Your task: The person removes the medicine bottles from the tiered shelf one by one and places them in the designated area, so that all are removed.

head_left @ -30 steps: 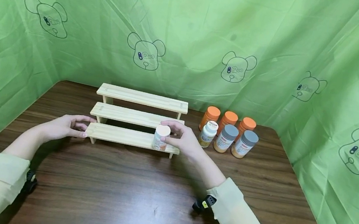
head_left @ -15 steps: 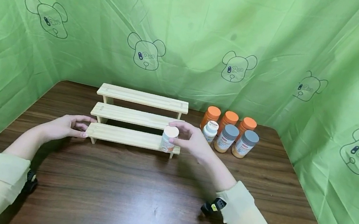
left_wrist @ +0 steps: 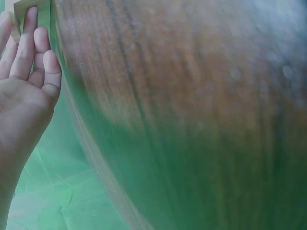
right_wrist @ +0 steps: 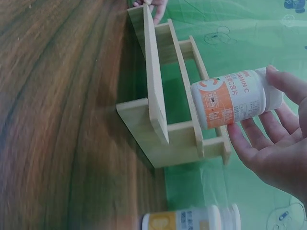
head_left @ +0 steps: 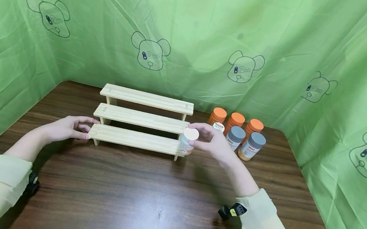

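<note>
My right hand (head_left: 213,142) grips a white pill bottle (right_wrist: 230,98) by its lid end, thumb on one side and fingers on the other. Its orange and white label reads "Vitamin C". In the head view this bottle overlaps the right end of the lowest step of a three-step wooden rack (head_left: 136,139); in the right wrist view it stands off from the steps. My left hand (head_left: 66,128) holds the left end of that lowest step, thumb at the front edge and fingers behind. The left wrist view shows its fingers (left_wrist: 23,60) reaching to the wood.
Right of the rack stand several bottles: orange-lidded ones (head_left: 218,114) at the back, grey-lidded ones (head_left: 254,145) in front, and a white bottle (right_wrist: 192,220) partly hidden by my right hand in the head view. A green curtain (head_left: 196,32) surrounds the dark wooden table (head_left: 142,192).
My right hand has carried the vitamin bottle rightward along the lowest step to its right end, covering more of the white bottle behind. My left hand has stayed at the rack.
</note>
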`<state>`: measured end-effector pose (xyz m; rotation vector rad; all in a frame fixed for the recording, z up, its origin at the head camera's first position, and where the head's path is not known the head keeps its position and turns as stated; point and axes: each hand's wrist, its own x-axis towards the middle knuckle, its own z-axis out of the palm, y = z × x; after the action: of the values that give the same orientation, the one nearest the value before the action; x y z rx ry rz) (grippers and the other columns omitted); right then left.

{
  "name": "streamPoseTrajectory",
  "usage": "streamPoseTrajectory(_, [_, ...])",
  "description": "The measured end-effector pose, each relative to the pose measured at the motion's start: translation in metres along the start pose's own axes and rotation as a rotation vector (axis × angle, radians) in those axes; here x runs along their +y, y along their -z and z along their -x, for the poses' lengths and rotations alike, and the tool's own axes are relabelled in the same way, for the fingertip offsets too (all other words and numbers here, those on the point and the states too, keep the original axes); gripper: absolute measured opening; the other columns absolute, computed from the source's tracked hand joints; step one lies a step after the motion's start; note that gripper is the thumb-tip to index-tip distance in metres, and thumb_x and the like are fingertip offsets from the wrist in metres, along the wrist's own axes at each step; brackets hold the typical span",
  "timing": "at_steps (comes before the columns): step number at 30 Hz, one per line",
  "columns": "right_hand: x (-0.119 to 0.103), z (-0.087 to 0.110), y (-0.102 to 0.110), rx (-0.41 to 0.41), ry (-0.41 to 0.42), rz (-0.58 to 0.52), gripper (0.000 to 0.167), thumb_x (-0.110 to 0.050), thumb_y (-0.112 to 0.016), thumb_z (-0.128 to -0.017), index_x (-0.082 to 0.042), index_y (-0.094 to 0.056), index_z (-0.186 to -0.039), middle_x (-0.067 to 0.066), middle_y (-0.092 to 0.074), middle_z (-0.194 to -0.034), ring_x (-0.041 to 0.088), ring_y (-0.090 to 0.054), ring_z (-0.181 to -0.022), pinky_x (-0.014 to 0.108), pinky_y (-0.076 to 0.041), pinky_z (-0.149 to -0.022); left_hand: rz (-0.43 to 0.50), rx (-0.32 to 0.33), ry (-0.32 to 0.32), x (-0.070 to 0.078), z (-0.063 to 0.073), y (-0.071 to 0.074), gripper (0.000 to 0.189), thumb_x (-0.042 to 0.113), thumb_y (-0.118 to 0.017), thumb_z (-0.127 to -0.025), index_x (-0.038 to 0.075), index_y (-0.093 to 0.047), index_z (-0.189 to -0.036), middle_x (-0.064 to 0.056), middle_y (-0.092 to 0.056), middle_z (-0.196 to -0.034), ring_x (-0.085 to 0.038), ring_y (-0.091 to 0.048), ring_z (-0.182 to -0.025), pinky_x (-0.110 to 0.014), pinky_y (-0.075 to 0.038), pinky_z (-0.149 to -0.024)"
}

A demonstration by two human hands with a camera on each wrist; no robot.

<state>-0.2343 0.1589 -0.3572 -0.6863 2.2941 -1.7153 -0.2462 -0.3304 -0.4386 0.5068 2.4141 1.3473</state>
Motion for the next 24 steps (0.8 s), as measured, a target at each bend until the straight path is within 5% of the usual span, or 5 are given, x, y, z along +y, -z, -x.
streamPoseTrajectory(11, [0.002,0.016,0.027,-0.011,-0.004,0.045,0.046,-0.012,-0.076,-0.080,-0.014,-0.060,-0.123,0.004,-0.062,-0.122,0.018,-0.055,-0.116,0.045,-0.042,-0.096,-0.011,0.003,0.005,-0.001,0.000,0.000,0.064,0.017,-0.068,-0.087,0.000,-0.037,-0.140,-0.021,-0.065,-0.113,-0.002,-0.062,-0.095,-0.016,-0.045,-0.080])
streamPoseTrajectory(24, [0.021,0.032,0.049,0.008,-0.014,0.088,0.046,-0.013,-0.075,-0.080,-0.012,-0.060,-0.123,0.006,-0.063,-0.119,0.020,-0.056,-0.111,0.037,-0.045,-0.092,0.005,0.005,0.000,0.001,0.001,-0.001,0.064,0.015,-0.067,-0.087,-0.002,-0.036,-0.140,-0.023,-0.064,-0.113,-0.004,-0.062,-0.094,-0.017,-0.047,-0.079])
